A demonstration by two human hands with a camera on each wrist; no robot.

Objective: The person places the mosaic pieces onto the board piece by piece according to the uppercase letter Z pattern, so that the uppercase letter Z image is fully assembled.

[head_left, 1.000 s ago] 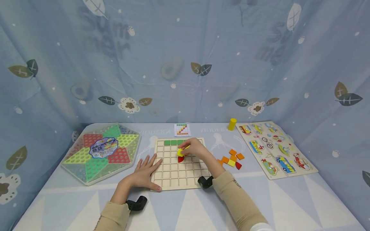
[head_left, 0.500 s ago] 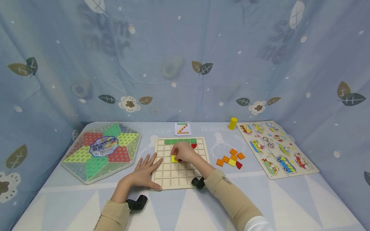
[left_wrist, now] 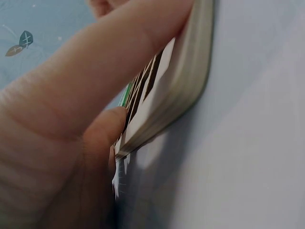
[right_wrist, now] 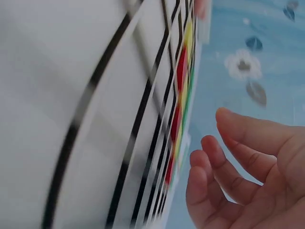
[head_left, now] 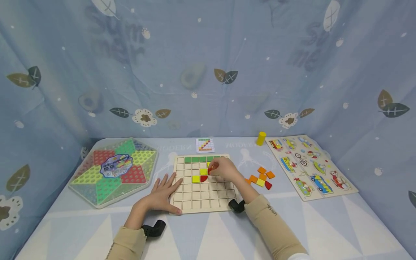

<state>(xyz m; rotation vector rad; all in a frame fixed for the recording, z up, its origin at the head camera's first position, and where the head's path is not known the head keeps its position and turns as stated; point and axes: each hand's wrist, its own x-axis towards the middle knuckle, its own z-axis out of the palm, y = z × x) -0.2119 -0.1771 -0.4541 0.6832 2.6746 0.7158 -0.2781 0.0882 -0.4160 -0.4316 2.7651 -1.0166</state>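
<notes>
A light wooden grid board lies in the middle of the table. My left hand rests on its left edge with fingers spread; the left wrist view shows the thumb along the rim. My right hand hovers over the upper right of the board, fingertips close by a red tile. In the right wrist view, that hand's fingers are loosely bent with nothing between them. A row of green tiles lines the top, partly hidden by the right hand. Below sit a yellow tile and a red quarter-round tile.
Several loose orange tiles, a yellow one and a red one lie right of the board. A pattern card and a yellow cylinder stand behind. A hexagonal marble-game box lies left, a vehicle puzzle board right.
My right hand went down-left to the yellow tile's cell, then back up and right, leaving that tile uncovered on the board. My left hand stays in place.
</notes>
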